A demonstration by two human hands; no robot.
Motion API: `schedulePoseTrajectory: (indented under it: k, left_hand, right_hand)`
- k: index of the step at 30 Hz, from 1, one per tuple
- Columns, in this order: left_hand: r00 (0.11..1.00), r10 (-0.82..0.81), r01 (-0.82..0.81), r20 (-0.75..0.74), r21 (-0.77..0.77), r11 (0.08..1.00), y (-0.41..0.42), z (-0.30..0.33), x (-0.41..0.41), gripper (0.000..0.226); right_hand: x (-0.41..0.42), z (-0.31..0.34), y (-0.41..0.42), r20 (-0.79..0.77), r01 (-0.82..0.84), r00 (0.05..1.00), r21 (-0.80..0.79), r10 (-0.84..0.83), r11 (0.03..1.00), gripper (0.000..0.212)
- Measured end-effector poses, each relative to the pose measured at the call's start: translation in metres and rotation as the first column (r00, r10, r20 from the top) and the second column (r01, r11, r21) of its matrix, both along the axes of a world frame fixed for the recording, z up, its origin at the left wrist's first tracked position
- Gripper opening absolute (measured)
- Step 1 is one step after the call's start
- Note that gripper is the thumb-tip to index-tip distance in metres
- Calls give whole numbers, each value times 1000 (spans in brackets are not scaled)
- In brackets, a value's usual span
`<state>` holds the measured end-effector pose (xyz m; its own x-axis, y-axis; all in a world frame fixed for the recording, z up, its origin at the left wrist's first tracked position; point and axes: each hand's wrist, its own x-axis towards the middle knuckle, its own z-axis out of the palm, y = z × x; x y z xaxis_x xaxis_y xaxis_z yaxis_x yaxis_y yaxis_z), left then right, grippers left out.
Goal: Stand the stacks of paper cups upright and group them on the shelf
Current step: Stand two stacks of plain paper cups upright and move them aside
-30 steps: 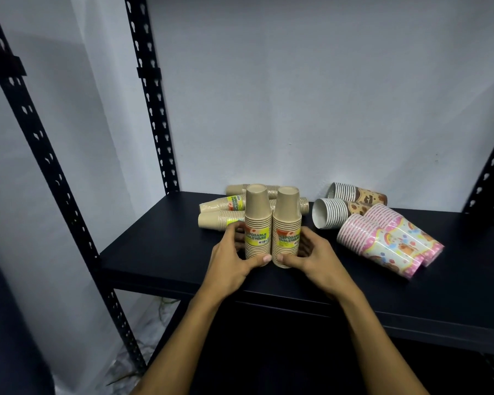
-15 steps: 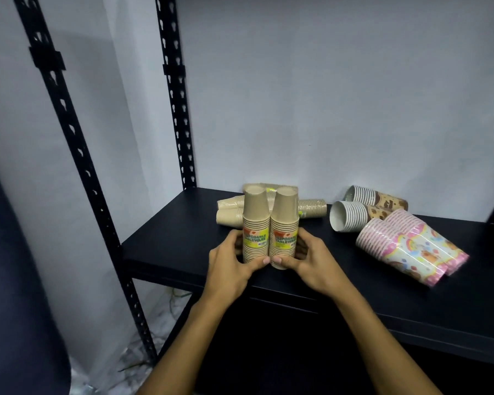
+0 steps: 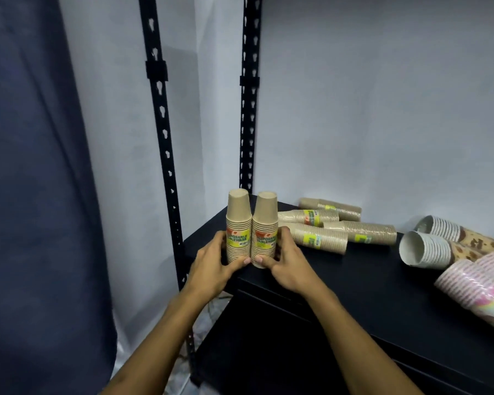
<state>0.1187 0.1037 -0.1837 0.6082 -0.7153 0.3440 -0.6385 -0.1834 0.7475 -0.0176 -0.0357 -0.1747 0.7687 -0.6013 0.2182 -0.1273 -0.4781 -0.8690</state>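
Observation:
Two upright stacks of brown paper cups stand side by side at the front left corner of the black shelf [image 3: 354,280]. My left hand [image 3: 213,266] grips the left stack [image 3: 238,223]. My right hand [image 3: 287,263] grips the right stack [image 3: 265,226]. Both stacks touch each other, mouths down. Behind them several brown stacks [image 3: 325,229] lie on their sides. To the right lie two white-rimmed giraffe-print stacks [image 3: 428,249] and pink striped stacks [image 3: 476,289], all tipped over.
Black slotted uprights [image 3: 163,138] rise at the shelf's left side, one at the front and one [image 3: 247,109] at the back. A white wall stands behind the shelf. A dark blue curtain [image 3: 35,195] hangs at the far left.
Both hands have slid the two upright brown stacks leftward to the shelf's front left corner. The view has turned left with them.

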Motion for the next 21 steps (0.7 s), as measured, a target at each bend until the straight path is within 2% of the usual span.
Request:
schedulePoseTrajectory:
  k: [5,13,18,21]
  left_hand:
    - [998,65,-66,27,21,998,-3,-5,19,70]
    - [968,250,-251,17,91,964,-20,-12,34,67]
    - [938,346,-346,17,95,933,-33,-19,37,62]
    - [928,373,-373,20,87,924,-35,-20,35,62]
  right_hand:
    - [34,7,1,-34,-36,999,-52,34,998,46]
    - [67,8,-13,-83,-89,993,-113,80,990,47]
    - [80,1,-19,-67,-37,997,-168,26,985,45]
    - [83,-5,-24,-31,2,999,-146,-6,989,46]
